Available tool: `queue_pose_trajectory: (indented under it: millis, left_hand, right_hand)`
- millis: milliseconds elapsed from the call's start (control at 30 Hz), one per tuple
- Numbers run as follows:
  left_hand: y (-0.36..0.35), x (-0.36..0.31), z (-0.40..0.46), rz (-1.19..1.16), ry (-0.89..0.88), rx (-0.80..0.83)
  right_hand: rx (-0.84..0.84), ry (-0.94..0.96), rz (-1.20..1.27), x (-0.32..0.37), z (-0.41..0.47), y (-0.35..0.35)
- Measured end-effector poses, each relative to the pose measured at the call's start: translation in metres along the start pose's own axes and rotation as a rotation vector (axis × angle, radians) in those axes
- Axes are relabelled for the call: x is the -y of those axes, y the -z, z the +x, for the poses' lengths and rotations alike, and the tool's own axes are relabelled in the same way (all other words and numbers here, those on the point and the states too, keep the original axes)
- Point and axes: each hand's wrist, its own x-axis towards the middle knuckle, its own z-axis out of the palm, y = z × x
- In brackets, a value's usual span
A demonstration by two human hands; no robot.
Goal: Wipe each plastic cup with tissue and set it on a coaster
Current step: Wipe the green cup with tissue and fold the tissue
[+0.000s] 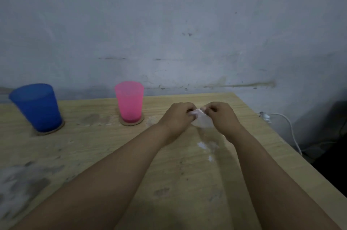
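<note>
Left hand (177,115) and right hand (218,112) both pinch the tissue (199,112); wiping seems done, with blue cup (37,107) and pink cup (129,102) on coasters.

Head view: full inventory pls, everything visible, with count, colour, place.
blue cup: 1, blue, upright on a coaster at far left.
pink cup: 1, pink, upright on a coaster, centre-left by the back edge.
coasters: 2, brown, one under each cup.
tissue: 1, white-pink, held between both hands over a pale translucent thing, too blurred to identify.
table: 1, light wood, scuffed, some white flecks.
wall: 1, grey, stained, behind the table.
cable: 1, white, hanging right of the table.
left hand: 1, fingers curled on the tissue.
right hand: 1, fingers curled on the tissue.
</note>
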Motion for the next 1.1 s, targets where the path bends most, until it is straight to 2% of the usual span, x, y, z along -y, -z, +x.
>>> queue_pose_trajectory:
  millis: [100, 167, 267, 333, 433, 600, 800, 967, 1100]
  left_hand:
    - [0.026, -0.013, -0.027, -0.147, 0.079, -0.006]
    - [0.047, -0.021, -0.049, -0.342, 0.163, -0.022]
    - [0.077, -0.031, -0.086, -0.610, 0.255, -0.137]
    - [0.096, -0.035, -0.111, -0.692, 0.283, -0.228]
    - [0.136, -0.028, -0.159, -0.632, 0.299, -0.354]
    - [0.208, -0.008, -0.247, -0.511, 0.312, -0.468]
    - [0.289, 0.023, -0.369, -0.261, 0.342, -0.677]
    - [0.323, 0.052, -0.450, -0.153, 0.409, -0.817]
    - [0.333, 0.071, -0.503, -0.113, 0.450, -0.925]
  right_hand:
    - [0.038, -0.051, 0.262, 0.030, -0.023, 0.006]
    - [0.138, -0.053, 0.455, 0.052, -0.041, 0.006]
    - [0.261, -0.086, 0.735, 0.083, -0.068, -0.003]
    - [0.266, -0.080, 0.756, 0.102, -0.082, -0.017]
    - [0.261, -0.061, 0.765, 0.143, -0.109, -0.054]
    - [0.332, -0.037, 0.766, 0.211, -0.155, -0.129]
    - [0.543, -0.047, 0.742, 0.286, -0.212, -0.233]
    - [0.668, 0.036, 0.711, 0.331, -0.261, -0.303]
    - [0.687, 0.035, 0.758, 0.346, -0.288, -0.349]
